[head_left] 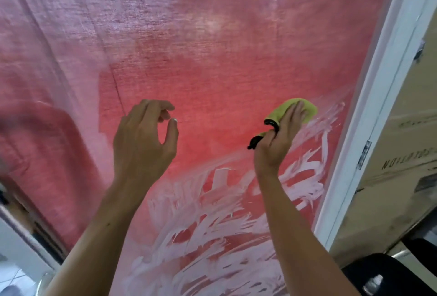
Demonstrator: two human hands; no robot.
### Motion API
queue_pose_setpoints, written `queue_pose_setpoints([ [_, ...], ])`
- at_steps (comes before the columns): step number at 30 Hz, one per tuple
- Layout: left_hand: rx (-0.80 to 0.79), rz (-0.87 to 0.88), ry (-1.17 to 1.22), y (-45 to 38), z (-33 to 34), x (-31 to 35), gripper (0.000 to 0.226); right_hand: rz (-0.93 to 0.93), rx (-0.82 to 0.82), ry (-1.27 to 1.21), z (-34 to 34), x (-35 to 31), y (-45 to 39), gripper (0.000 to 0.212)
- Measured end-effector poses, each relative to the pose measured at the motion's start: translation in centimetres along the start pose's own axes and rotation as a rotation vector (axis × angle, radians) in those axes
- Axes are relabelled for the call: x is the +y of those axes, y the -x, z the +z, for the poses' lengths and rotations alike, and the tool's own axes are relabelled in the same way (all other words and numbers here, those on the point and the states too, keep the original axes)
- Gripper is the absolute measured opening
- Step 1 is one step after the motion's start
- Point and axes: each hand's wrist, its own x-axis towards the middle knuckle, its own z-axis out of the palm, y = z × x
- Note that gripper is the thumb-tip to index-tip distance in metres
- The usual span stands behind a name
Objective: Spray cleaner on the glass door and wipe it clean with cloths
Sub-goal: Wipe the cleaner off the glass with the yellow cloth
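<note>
1. Glass door fills most of my view, with red woven fabric showing behind the pane
2. White cleaner foam is smeared in streaks across the lower part of the pane, reaching up toward the right edge beside my cloth; the upper part shows no streaks
3. Against the pane, near its right edge, sits my yellow-green cloth, which has a black trim at its lower left corner
4. My right hand presses that cloth flat to the glass, fingers spread over it and the thumb tucking the bunched end in, so the cloth is held
5. My left hand is raised in front of the pane to the left, well apart from the cloth, fingers loosely curled, thumb near the fingertips, holding nothing
6. To the right of the pane runs the white door frame, carrying a metal hinge
7. Beyond the frame stands a cardboard box with printed lettering too blurred to read
</note>
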Motion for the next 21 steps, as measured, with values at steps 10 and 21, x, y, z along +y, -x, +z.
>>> queue_pose_setpoints([
  [10, 0.048, 0.110, 0.090, -3.1, 6.5, 6.0, 0.019, -0.935, -0.635, 0.167, -1.2, 0.3, 0.9, 0.052],
  [21, 0.059, 0.116, 0.093, -4.1, 11.2, 10.6, 0.021, -0.570, -0.455, -0.173, -7.7, 1.6, -9.0, 0.061],
])
